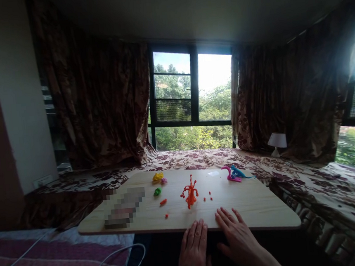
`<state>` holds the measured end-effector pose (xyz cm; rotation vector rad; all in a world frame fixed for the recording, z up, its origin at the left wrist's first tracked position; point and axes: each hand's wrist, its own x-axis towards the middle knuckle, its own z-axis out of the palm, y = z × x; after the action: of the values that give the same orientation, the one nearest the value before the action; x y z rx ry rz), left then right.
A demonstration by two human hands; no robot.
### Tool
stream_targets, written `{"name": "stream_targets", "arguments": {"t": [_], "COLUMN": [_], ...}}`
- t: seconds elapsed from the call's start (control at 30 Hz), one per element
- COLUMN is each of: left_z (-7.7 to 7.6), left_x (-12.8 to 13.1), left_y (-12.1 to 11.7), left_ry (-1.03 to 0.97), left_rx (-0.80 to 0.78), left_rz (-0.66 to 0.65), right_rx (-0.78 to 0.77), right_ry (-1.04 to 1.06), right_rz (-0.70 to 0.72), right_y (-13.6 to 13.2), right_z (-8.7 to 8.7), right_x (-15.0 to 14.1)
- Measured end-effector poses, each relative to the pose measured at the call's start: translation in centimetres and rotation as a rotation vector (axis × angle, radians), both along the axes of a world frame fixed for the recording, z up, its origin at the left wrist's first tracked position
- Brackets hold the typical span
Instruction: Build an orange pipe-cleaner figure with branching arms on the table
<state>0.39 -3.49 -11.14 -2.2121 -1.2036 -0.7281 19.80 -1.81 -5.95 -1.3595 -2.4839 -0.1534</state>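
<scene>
My left hand (194, 247) lies at the table's front edge, fingers stretched out and close together, holding nothing. To its right my right hand (236, 233) rests palm down on the same edge, its fingers apart. Beyond them stands an orange branching clay figure (191, 196), touched by neither hand. Small red-orange bits (210, 196) lie right of it. Left of the figure are an orange lump (163, 202), a smaller orange piece (166, 216) and a green clay lump (157, 191). Farther back sit a yellow lump (158, 176) and a light purple lump (164, 181).
On the wooden table (256, 213), a magenta clay figure (231, 174) and a blue one (237, 172) stand at the back right. A blurred-out flat object (125, 208) lies at the left. A white cable (122, 249) loops beside the table; a lamp (277, 141) stands behind.
</scene>
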Motion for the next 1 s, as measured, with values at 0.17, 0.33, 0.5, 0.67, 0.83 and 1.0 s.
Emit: {"name": "stream_targets", "arguments": {"t": [0.17,0.33,0.5,0.67,0.83,1.0], "left_z": [0.6,0.8,0.6,1.0,0.9,0.8], "left_x": [0.6,0.6,0.6,1.0,0.8,0.8], "left_y": [-0.8,-0.9,-0.8,-1.3,-1.1,-1.1], "left_ry": [-0.022,-0.028,-0.039,-0.080,-0.076,-0.077], "left_rx": [-0.053,-0.066,-0.076,-0.110,-0.082,-0.091], "left_rz": [0.051,0.052,0.041,0.050,0.020,0.019], "right_rx": [0.027,0.023,0.054,0.047,0.022,0.007], "right_ry": [-0.007,-0.009,-0.003,0.001,0.013,0.039], "right_rz": [0.026,-0.004,0.042,0.054,0.027,0.020], "right_y": [-1.4,0.1,-1.4,-2.4,-0.7,-2.1], "right_z": [-0.6,0.3,-0.4,-0.1,0.6,-0.1], "right_x": [0.4,-0.4,0.1,0.1,-1.0,-0.5]}}
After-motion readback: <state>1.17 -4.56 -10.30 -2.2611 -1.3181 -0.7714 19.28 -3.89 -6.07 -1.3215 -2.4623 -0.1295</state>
